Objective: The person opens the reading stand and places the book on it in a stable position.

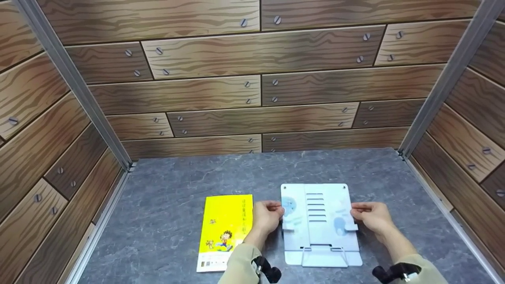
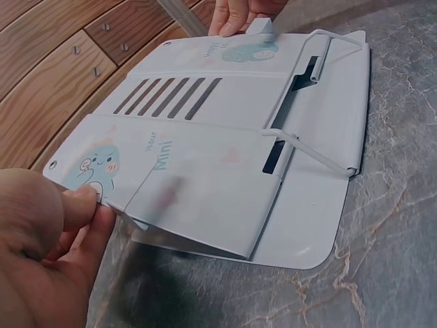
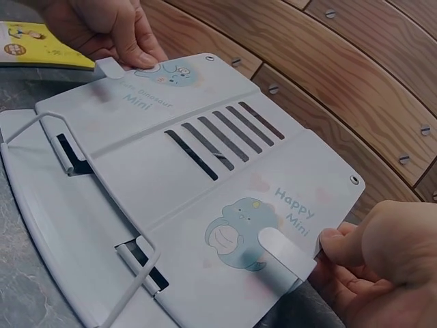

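Observation:
A white book stand (image 1: 321,232) with dinosaur prints and a slotted middle stands on the grey table. Its back panel is tilted up from the flat base (image 2: 307,225), as the left wrist view shows. My left hand (image 1: 267,217) pinches the panel's left edge between thumb and fingers. On the opposite edge, the thumb and fingers of my right hand (image 1: 373,217) pinch the panel near a page clip (image 3: 283,253). A bent wire bar (image 1: 325,258) crosses the front of the stand. Behind the panel, the support is mostly hidden.
A yellow book (image 1: 225,225) with a cartoon child on its cover lies left of the stand, partly covered by my left forearm. Wood-patterned walls (image 1: 221,90) with metal corner posts (image 1: 446,75) enclose the grey table (image 1: 165,209) at the back and sides.

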Motion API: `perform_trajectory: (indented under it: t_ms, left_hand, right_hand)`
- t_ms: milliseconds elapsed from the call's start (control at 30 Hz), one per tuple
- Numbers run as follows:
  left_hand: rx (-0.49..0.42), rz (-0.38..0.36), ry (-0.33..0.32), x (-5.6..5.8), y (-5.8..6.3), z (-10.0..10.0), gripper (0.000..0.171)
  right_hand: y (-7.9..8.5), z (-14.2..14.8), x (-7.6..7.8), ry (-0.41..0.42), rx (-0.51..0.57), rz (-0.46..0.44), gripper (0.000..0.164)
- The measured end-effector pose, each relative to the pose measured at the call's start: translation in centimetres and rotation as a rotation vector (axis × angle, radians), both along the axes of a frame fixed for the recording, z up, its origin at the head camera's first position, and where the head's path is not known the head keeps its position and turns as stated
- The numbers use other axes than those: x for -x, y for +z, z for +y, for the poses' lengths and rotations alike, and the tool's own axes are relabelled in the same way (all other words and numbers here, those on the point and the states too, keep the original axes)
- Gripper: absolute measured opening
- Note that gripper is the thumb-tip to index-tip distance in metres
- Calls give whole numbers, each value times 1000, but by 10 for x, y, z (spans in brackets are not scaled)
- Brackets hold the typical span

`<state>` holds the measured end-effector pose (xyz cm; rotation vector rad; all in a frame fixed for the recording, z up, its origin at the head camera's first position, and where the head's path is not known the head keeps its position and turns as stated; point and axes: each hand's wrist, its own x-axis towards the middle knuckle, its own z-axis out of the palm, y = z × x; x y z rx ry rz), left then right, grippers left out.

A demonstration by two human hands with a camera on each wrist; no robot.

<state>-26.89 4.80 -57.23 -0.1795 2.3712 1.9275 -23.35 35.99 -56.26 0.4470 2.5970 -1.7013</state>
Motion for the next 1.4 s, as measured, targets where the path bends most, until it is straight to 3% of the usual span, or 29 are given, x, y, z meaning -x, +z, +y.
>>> perform_trajectory:
  t_ms: [467,1400]
  left_hand:
    - [-14,87,-58,-7,5,-4,8]
    - [-52,139,-63,-22,17,-5,10]
  right_hand:
    - [7,1,-9,7,52,28,37]
    - [14,5,-20,-12,140,81,35]
